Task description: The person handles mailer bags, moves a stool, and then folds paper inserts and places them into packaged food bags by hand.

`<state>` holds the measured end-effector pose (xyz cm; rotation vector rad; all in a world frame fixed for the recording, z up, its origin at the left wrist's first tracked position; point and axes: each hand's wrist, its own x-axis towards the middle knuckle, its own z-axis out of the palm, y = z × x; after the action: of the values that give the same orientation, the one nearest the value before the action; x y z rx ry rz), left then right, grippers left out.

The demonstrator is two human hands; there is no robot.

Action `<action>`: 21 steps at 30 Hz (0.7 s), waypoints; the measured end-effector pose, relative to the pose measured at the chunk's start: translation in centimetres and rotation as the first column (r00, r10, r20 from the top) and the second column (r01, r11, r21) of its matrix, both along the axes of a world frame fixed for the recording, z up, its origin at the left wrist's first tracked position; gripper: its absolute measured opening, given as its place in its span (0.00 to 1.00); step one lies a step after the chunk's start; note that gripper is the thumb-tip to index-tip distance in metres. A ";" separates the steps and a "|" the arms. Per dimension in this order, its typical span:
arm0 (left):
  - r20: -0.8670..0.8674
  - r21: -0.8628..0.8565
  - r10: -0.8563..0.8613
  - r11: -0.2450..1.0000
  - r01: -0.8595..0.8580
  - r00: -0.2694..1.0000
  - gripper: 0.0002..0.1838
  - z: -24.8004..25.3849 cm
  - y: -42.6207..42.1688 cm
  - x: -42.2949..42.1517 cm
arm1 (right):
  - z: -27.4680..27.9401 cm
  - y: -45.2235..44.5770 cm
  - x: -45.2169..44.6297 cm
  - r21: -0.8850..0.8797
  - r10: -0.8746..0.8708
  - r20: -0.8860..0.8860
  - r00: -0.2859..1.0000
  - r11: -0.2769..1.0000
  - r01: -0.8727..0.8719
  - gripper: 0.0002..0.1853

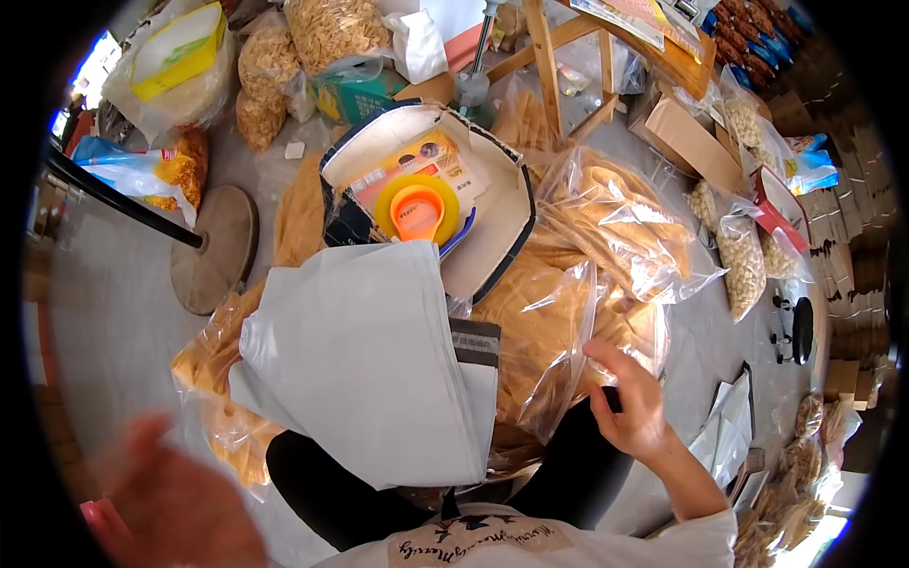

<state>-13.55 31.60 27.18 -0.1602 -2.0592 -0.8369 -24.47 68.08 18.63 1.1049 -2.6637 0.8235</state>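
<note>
Over my lap and against the box lies a stack of pale grey plastic mailing bags (355, 350), with a dark printed strip at its right edge. My right hand (627, 405) hovers right of the stack above my knee, thumb and index finger apart, holding nothing visible. At the lower left, my left hand (185, 506) is smeared by motion, so its grip does not show. Beyond the bags, an open cardboard box (488, 256) holds a yellow ring like a tape roll (386, 201), an orange handled piece (417, 213) and printed cards (436, 159).
Clear plastic sacks of tan flat sheets (615, 222) surround the box. A black pole rises from a round base (216, 248) on the left. A wooden stand (544, 66) is at the back. Bags of pale pieces (740, 256) and a red-edged box (781, 210) lie right.
</note>
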 end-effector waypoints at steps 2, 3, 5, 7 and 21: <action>0.743 -0.173 -0.170 0.886 0.431 0.648 0.50 -5.4 -1.5 -0.4 | -1.5 2.9 0.5 0.110 0.073 0.047 0.996 0.991 -0.077 0.26; 0.825 -0.266 -0.095 0.805 0.531 0.557 0.49 -7.1 -1.0 -0.3 | -2.1 3.8 0.8 0.216 0.139 0.103 0.985 0.963 -0.158 0.27; 0.885 -0.330 0.002 0.708 0.624 0.466 0.48 -9.9 -0.6 -0.1 | -2.6 4.9 1.5 0.232 0.152 0.217 0.964 0.952 -0.202 0.28; 0.995 -0.070 -0.019 0.596 0.800 0.101 0.55 -12.3 -0.6 0.2 | -3.5 5.4 2.6 0.238 0.155 0.366 0.918 0.938 -0.253 0.30; 0.970 -0.205 0.002 0.555 0.806 0.245 0.44 -15.1 0.5 -0.9 | 2.6 5.4 6.2 0.066 0.373 0.548 0.749 0.873 -0.483 0.25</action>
<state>-14.44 32.14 12.11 -1.0151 -3.5189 -0.3345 -18.28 73.52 21.24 1.8401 -3.0198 1.0726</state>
